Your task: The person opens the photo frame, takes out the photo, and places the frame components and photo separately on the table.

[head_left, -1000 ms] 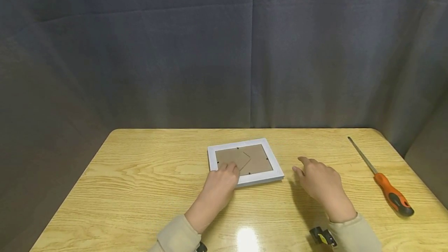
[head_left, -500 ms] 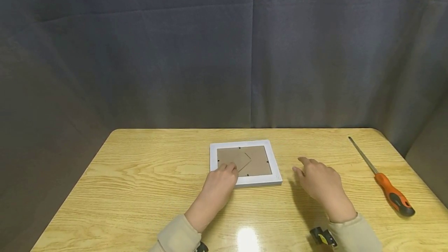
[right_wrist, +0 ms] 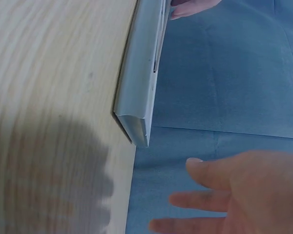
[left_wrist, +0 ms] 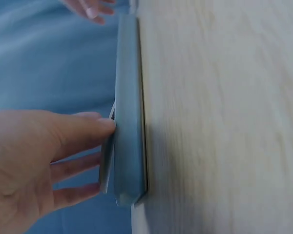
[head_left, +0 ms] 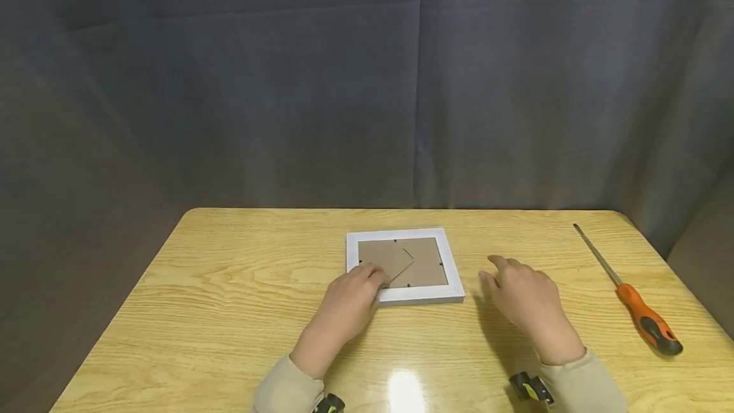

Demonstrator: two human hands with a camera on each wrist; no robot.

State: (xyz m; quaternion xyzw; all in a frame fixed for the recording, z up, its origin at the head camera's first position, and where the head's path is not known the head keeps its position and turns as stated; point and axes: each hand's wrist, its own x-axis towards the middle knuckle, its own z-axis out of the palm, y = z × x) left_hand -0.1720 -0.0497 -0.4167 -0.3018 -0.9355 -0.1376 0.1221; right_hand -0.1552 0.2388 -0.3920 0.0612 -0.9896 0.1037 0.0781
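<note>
A white picture frame (head_left: 452, 269) lies back side up on the table, showing a brown backing board (head_left: 427, 266) with small black tabs. My left hand (head_left: 352, 292) is at the frame's near left part. In the left wrist view, its thumb and fingers pinch the thin stand flap (left_wrist: 106, 163) on the back, which tilts slightly away from the frame (left_wrist: 128, 107). The flap's left part is hidden under the hand in the head view. To the right of the frame, my right hand (head_left: 524, 298) hovers with fingers apart, touching nothing.
An orange and black screwdriver (head_left: 639, 311) lies along the right side of the wooden table (head_left: 229, 311), its tip pointing away. Dark curtains (head_left: 304, 107) hang behind the table's far edge.
The frame has turned slightly, its near edge now lying straighter across the table. My left hand has drawn back a little to the left. My right hand stays where it was.
</note>
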